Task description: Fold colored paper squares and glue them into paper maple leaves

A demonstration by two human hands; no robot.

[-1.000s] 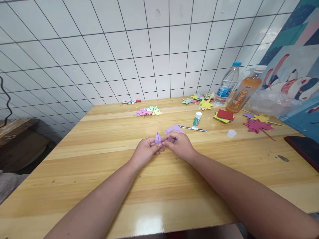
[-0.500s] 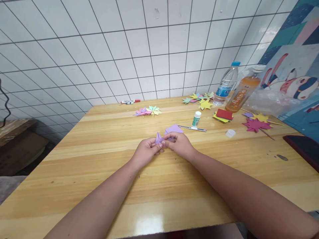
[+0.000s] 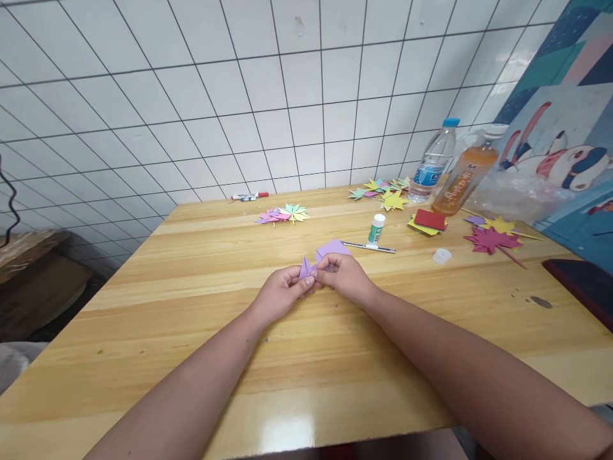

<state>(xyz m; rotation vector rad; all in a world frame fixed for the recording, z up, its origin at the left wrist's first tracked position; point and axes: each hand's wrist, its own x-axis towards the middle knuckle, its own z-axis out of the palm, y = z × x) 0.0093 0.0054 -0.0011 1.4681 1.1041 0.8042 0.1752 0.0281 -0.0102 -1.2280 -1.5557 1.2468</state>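
Between my hands is a small piece of folded purple paper (image 3: 306,268) with a pointed tip standing up. My left hand (image 3: 281,291) pinches it from the left, thumb on the near side. From the right, my right hand (image 3: 345,278) grips its other edge with thumb and forefinger, so much of the paper is covered. Just behind my right hand, more purple paper (image 3: 334,248) lies on the wooden table (image 3: 191,306). A glue stick (image 3: 376,229) with a white cap stands farther back, beside a slim pen-like tool (image 3: 371,247).
Folded paper leaves (image 3: 282,214) lie at the back, with more yellow and green leaves (image 3: 393,200) to their right. A water bottle (image 3: 431,169), an orange drink bottle (image 3: 462,182), stacked red paper (image 3: 430,220), a clear ring (image 3: 441,256) and a crimson leaf (image 3: 492,240) occupy the right side.
My fingers have shifted very slightly on the folded purple paper, which stays held in both hands. The whole view has moved a little; the other things lie as before.
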